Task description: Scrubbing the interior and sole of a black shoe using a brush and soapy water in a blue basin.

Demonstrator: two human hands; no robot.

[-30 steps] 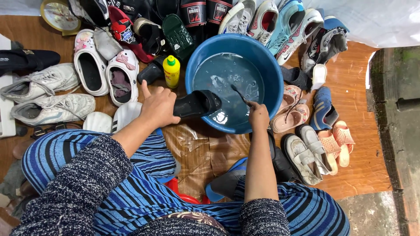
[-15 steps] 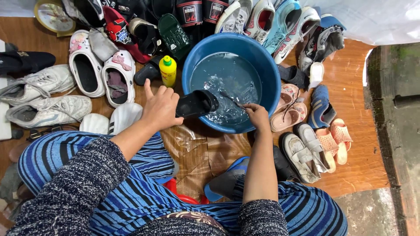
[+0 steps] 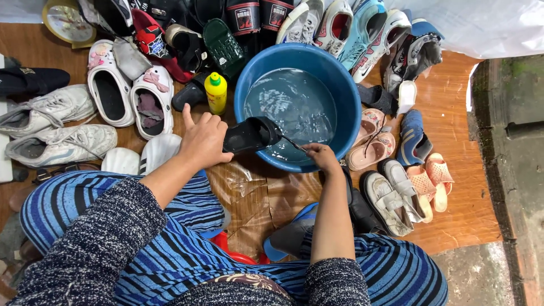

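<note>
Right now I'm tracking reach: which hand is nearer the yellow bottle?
Left. The left hand is just below the yellow bottle; the right hand is across the basin's near rim.

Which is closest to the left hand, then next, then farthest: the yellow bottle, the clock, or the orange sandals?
From the left hand:
1. Yellow bottle, just above it, beside the basin.
2. Clock, top left corner.
3. Orange sandals, far right.
</note>
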